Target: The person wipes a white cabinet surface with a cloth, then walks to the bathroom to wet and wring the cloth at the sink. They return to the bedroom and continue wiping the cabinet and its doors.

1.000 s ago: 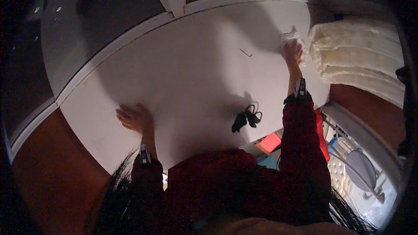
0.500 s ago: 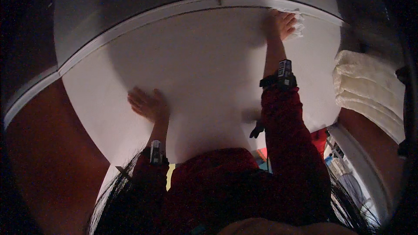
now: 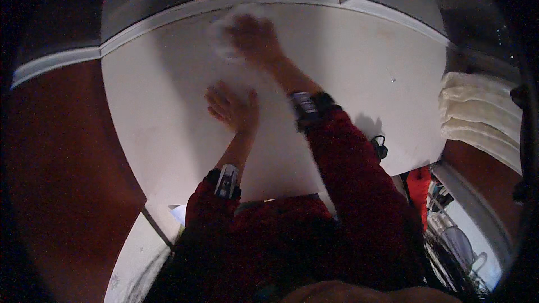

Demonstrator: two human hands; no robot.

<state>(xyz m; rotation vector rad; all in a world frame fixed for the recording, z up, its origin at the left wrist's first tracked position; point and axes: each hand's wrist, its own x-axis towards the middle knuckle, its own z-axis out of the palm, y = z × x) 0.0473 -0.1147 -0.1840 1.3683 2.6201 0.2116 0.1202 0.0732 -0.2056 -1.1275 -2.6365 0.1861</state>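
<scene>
My right hand [image 3: 257,39], smeared by motion, presses a crumpled white tissue [image 3: 224,50] against the far part of a broad white surface [image 3: 348,50]. The tissue shows at the fingertips and along the hand's left side; the palm hides the rest. Nearer to me, my left hand [image 3: 234,109] lies with its fingers spread and holds nothing. It is on or just over the same surface; I cannot tell if it touches. Both wrists carry strapped devices over red sleeves.
Dark window panes in a white frame [image 3: 219,1] border the far edge. Folded cream fabric [image 3: 477,112] hangs at the right. A small black object [image 3: 380,147] lies by my right sleeve. A reddish-brown panel [image 3: 62,174] stands at the left.
My right hand has swept left along the far edge with the tissue, from the right end to left of the middle. In the picture, my left hand sits further right and farther away.
</scene>
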